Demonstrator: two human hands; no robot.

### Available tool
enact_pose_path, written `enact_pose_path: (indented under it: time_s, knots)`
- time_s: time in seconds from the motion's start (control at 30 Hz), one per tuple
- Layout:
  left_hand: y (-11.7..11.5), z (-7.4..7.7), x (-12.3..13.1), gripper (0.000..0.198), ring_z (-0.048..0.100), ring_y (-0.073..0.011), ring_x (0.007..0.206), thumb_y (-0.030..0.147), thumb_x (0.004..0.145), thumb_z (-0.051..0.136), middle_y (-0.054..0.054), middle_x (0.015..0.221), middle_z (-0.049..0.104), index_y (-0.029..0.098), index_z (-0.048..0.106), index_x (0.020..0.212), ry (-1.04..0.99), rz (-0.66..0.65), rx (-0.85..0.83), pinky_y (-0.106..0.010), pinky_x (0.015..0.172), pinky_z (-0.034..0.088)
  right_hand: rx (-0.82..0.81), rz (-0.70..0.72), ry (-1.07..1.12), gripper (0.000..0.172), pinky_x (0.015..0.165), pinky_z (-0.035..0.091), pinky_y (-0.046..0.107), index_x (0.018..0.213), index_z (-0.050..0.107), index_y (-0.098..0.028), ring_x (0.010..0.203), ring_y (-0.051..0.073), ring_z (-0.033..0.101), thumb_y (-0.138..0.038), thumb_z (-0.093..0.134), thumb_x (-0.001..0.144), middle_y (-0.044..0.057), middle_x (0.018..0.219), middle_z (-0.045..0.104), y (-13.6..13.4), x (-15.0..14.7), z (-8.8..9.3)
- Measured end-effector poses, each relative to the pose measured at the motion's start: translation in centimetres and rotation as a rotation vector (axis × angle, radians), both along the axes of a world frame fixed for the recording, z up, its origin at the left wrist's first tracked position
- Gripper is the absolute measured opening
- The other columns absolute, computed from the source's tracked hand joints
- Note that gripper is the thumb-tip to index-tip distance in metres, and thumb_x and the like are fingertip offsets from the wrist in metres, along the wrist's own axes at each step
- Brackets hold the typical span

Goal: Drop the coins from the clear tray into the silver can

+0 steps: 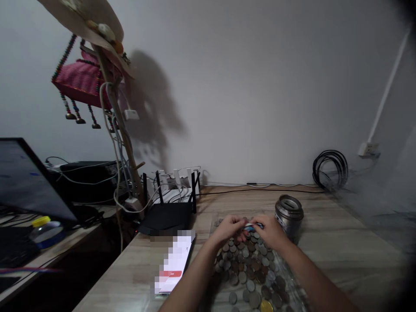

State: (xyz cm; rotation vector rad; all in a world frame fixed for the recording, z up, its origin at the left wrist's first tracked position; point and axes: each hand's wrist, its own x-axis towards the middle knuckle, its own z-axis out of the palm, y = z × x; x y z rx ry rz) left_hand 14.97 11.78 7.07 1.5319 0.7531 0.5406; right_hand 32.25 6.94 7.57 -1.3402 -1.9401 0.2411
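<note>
Over the far part of a spread of coins (250,264), my left hand (229,229) and my right hand (270,230) are close together. Between them they pinch a small flat blue-and-white piece (251,226); its kind is too small to make out. The coins are mostly silver-grey, some brownish, with one gold-coloured coin (266,306) near the bottom edge. Clear plastic (294,281) shows around the coins. Just right of my right hand stands a metal can (289,216) with a slot in its lid, partly hidden by that hand.
A phone (177,260) with a lit screen lies left of my left forearm. Behind it are a black router (167,216) and cables. Coiled black cable (330,170) leans against the wall at the right. A monitor (29,177) stands on another desk at far left.
</note>
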Motion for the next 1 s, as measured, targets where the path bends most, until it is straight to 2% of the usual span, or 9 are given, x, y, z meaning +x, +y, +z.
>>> enact_pose_path:
  time_s: [0.07, 0.2, 0.37, 0.43, 0.53, 0.63, 0.73, 0.87, 1.0]
  knots:
    - [0.1, 0.0, -0.1, 0.05, 0.055, -0.0111, 0.053, 0.058, 0.059, 0.062, -0.002, 0.062, 0.061, 0.011, 0.058, 0.072, -0.02, 0.0, -0.001, -0.023, 0.052, 0.04, -0.002, 0.02, 0.005, 0.022, 0.072, 0.042, 0.027, 0.084, 0.069, -0.021, 0.08, 0.017, 0.059, -0.02, 0.051, 0.073, 0.005, 0.084, 0.067, 0.0, 0.1, 0.0]
    - [0.1, 0.0, 0.1, 0.047, 0.056, -0.0122, 0.053, 0.053, 0.054, 0.068, -0.001, 0.06, 0.061, 0.012, 0.056, 0.071, -0.054, 0.065, 0.031, -0.024, 0.054, 0.041, -0.113, 0.071, 0.158, 0.041, 0.059, 0.044, 0.023, 0.107, 0.062, -0.017, 0.073, 0.017, 0.059, -0.029, 0.059, 0.068, 0.007, 0.092, 0.066, 0.2, 0.0, -0.3]
    - [-0.4, 0.3, 0.5, 0.044, 0.058, -0.0137, 0.055, 0.049, 0.058, 0.068, -0.001, 0.062, 0.061, 0.011, 0.058, 0.08, -0.073, 0.093, 0.14, -0.023, 0.053, 0.042, -0.169, -0.062, 0.285, 0.024, 0.048, 0.039, 0.021, 0.074, 0.065, -0.016, 0.054, 0.013, 0.054, -0.038, 0.057, 0.07, 0.002, 0.063, 0.063, 1.1, 0.5, -1.1]
    - [-0.5, 0.4, 0.5, 0.044, 0.058, -0.0136, 0.056, 0.048, 0.06, 0.067, -0.001, 0.062, 0.061, 0.011, 0.058, 0.082, -0.069, 0.058, 0.164, -0.023, 0.053, 0.042, -0.149, -0.063, 0.309, 0.024, 0.05, 0.039, 0.021, 0.075, 0.064, -0.016, 0.056, 0.013, 0.054, -0.038, 0.058, 0.069, 0.002, 0.064, 0.063, 1.3, 0.8, -1.1]
    - [-0.4, 0.2, 0.4, 0.045, 0.058, -0.0135, 0.056, 0.054, 0.065, 0.06, -0.002, 0.064, 0.061, 0.011, 0.058, 0.076, -0.067, 0.021, 0.147, -0.022, 0.051, 0.041, -0.138, 0.026, 0.374, 0.028, 0.054, 0.041, 0.022, 0.084, 0.063, -0.016, 0.062, 0.013, 0.055, -0.035, 0.065, 0.063, 0.002, 0.071, 0.064, 1.2, 1.0, -0.9]
    - [-0.4, 0.1, 0.4, 0.049, 0.057, -0.0123, 0.054, 0.059, 0.07, 0.052, -0.003, 0.064, 0.06, 0.011, 0.057, 0.077, -0.07, -0.006, 0.141, -0.021, 0.049, 0.041, -0.228, 0.078, 0.489, 0.027, 0.045, 0.035, 0.02, 0.077, 0.059, -0.016, 0.048, 0.01, 0.047, -0.039, 0.064, 0.064, -0.002, 0.056, 0.056, 1.2, 0.9, -0.8]
    - [-0.8, 0.2, 0.5, 0.049, 0.055, -0.0106, 0.052, 0.057, 0.07, 0.054, -0.002, 0.066, 0.061, 0.011, 0.059, 0.083, -0.063, -0.054, 0.187, -0.021, 0.049, 0.041, -0.27, 0.052, 0.582, 0.028, 0.04, 0.03, 0.02, 0.069, 0.055, -0.016, 0.041, 0.008, 0.04, -0.044, 0.058, 0.069, -0.004, 0.049, 0.048, 1.2, 0.7, -1.0]
    - [-1.4, 0.5, 0.6, 0.049, 0.055, -0.0107, 0.053, 0.059, 0.071, 0.052, -0.003, 0.065, 0.061, 0.01, 0.06, 0.077, -0.04, -0.072, 0.211, -0.019, 0.048, 0.039, -0.121, 0.01, 0.504, 0.022, 0.05, 0.036, 0.02, 0.063, 0.053, -0.016, 0.054, 0.01, 0.046, -0.036, 0.062, 0.065, -0.003, 0.056, 0.051, 1.1, -0.2, -1.2]
    - [-1.5, 0.6, 0.6, 0.053, 0.057, -0.0119, 0.056, 0.06, 0.074, 0.047, -0.007, 0.068, 0.064, 0.009, 0.062, 0.074, -0.019, -0.164, 0.15, -0.019, 0.048, 0.037, -0.125, 0.082, 0.466, 0.019, 0.053, 0.039, 0.022, 0.066, 0.058, -0.015, 0.058, 0.012, 0.05, -0.034, 0.061, 0.067, 0.0, 0.06, 0.057, 0.2, -0.5, -0.4]
